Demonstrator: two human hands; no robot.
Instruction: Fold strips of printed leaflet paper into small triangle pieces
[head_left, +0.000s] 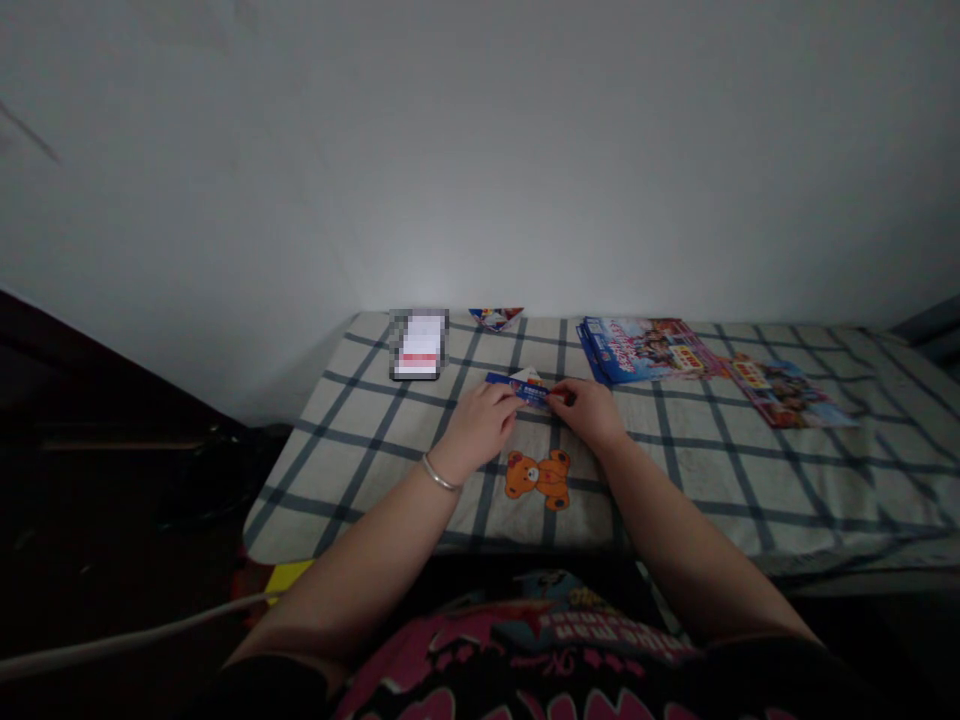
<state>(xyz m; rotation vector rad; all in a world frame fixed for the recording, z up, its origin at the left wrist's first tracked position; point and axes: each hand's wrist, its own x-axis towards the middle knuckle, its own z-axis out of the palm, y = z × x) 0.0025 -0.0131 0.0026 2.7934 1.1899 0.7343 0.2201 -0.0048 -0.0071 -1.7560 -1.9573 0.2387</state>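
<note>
A small folded paper, blue with light print and a white pointed part behind it, lies on the checked cloth between my hands. My left hand has its fingers closed together and pressed on the paper's left part. At the right end, my right hand pinches the paper between thumb and fingers. Just behind it, a folded paper triangle with a colourful print rests near the wall. My fingertips cover parts of the paper's edges.
On the left a phone with a lit, blurred screen lies on the tablecloth. A stack of printed flyers is at the back right, with another flyer beside it. A white wall borders the table's back.
</note>
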